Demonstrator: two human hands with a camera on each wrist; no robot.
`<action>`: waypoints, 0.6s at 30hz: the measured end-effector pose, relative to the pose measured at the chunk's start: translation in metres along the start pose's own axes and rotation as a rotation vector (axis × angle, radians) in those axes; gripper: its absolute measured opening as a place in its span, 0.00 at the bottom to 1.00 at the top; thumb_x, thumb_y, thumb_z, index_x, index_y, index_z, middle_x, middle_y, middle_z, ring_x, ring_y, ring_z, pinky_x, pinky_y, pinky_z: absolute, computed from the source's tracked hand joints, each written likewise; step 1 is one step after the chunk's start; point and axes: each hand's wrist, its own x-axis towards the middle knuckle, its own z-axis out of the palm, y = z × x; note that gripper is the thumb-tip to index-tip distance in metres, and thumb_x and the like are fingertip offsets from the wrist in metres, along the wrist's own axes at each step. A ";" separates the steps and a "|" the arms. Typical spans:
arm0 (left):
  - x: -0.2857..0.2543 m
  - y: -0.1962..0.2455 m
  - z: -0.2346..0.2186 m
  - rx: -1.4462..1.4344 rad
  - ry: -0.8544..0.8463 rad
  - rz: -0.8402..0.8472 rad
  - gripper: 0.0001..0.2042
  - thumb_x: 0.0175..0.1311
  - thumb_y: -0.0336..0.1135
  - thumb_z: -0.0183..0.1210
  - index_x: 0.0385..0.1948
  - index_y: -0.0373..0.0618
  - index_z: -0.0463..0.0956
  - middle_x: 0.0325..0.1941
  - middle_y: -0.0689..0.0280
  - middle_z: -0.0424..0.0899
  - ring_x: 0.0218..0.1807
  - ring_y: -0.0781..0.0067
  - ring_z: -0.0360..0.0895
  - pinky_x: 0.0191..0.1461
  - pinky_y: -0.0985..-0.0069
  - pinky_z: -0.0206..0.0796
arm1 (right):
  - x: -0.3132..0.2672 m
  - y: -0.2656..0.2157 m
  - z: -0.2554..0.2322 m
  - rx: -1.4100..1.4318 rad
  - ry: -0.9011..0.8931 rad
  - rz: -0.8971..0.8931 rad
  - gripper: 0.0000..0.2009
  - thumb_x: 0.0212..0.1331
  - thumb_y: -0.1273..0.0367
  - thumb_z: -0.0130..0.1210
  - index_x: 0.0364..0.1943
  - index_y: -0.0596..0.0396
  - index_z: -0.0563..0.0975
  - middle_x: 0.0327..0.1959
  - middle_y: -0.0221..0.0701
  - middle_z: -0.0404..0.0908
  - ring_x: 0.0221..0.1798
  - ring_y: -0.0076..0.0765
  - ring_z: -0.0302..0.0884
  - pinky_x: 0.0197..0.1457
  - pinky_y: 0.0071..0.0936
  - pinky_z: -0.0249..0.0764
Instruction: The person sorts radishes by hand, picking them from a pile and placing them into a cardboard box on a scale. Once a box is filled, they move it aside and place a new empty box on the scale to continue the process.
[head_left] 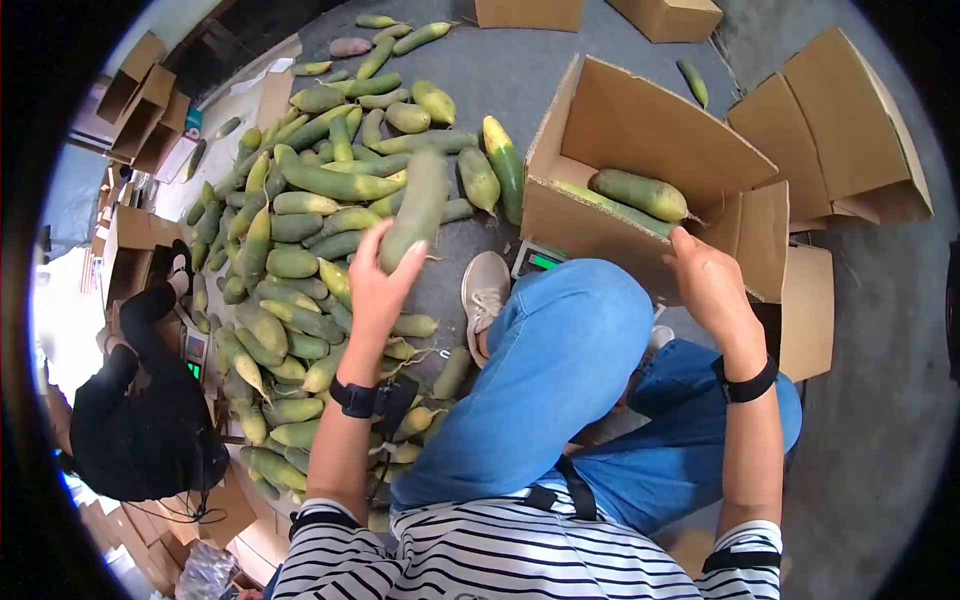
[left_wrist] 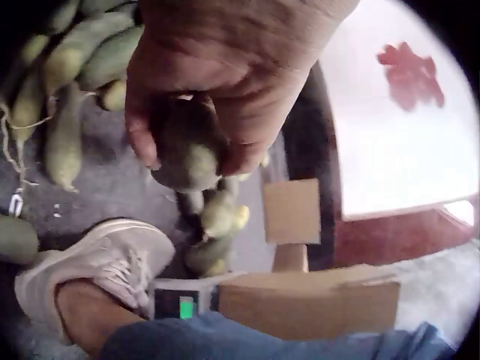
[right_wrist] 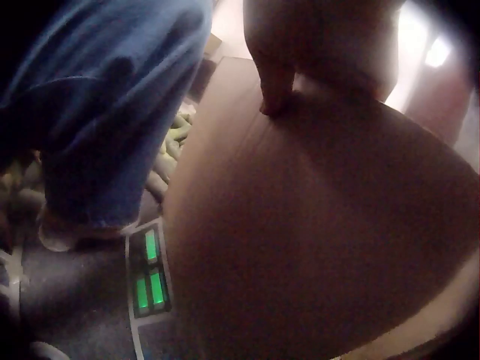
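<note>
My left hand (head_left: 378, 280) holds a thick green radish (head_left: 417, 205) upright by its lower end, above the edge of the radish pile (head_left: 300, 230). In the left wrist view, thumb and fingers grip that radish (left_wrist: 191, 154) from both sides, its rounded end facing the camera. My right hand (head_left: 708, 280) grips the near wall's rim of an open cardboard box (head_left: 610, 235). In the right wrist view its thumb lies against the outer box wall (right_wrist: 300, 225); the other fingers are hidden. Inside the box lies a green radish (head_left: 640, 195), with a paler one (head_left: 605, 205) along the near wall.
A scale with a green display (head_left: 543, 261) shows beneath the box. My shoe (head_left: 487, 295) and bent knee (head_left: 590, 310) stand between pile and box. More cardboard boxes (head_left: 840, 120) stand at right. Another person (head_left: 140, 420) in black sits at left. A lone radish (head_left: 692, 84) lies behind the box.
</note>
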 end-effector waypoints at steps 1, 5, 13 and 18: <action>0.007 0.035 0.005 -0.107 -0.036 0.096 0.22 0.52 0.36 0.65 0.46 0.34 0.71 0.44 0.60 0.78 0.43 0.74 0.75 0.48 0.76 0.68 | 0.000 0.000 0.000 -0.004 -0.004 0.000 0.07 0.55 0.72 0.52 0.32 0.59 0.66 0.28 0.45 0.76 0.34 0.52 0.76 0.34 0.42 0.71; 0.029 0.125 0.042 -0.206 -0.251 0.433 0.24 0.52 0.37 0.64 0.49 0.36 0.69 0.44 0.59 0.77 0.45 0.72 0.75 0.49 0.74 0.67 | -0.001 0.003 0.002 -0.002 0.013 -0.033 0.07 0.55 0.73 0.52 0.32 0.58 0.66 0.27 0.44 0.76 0.34 0.52 0.76 0.34 0.43 0.71; 0.021 0.093 0.052 0.098 -0.269 0.434 0.25 0.55 0.42 0.61 0.52 0.36 0.68 0.50 0.52 0.73 0.54 0.56 0.70 0.58 0.66 0.62 | -0.001 0.001 0.001 0.004 0.006 -0.031 0.06 0.55 0.74 0.50 0.31 0.58 0.65 0.28 0.46 0.76 0.35 0.55 0.75 0.35 0.43 0.71; -0.012 -0.061 -0.047 0.902 -0.065 0.174 0.30 0.45 0.40 0.67 0.50 0.36 0.69 0.56 0.46 0.69 0.58 0.46 0.66 0.61 0.61 0.60 | -0.003 0.005 0.002 0.015 0.010 -0.040 0.06 0.56 0.73 0.50 0.31 0.58 0.65 0.30 0.45 0.77 0.35 0.55 0.75 0.35 0.44 0.71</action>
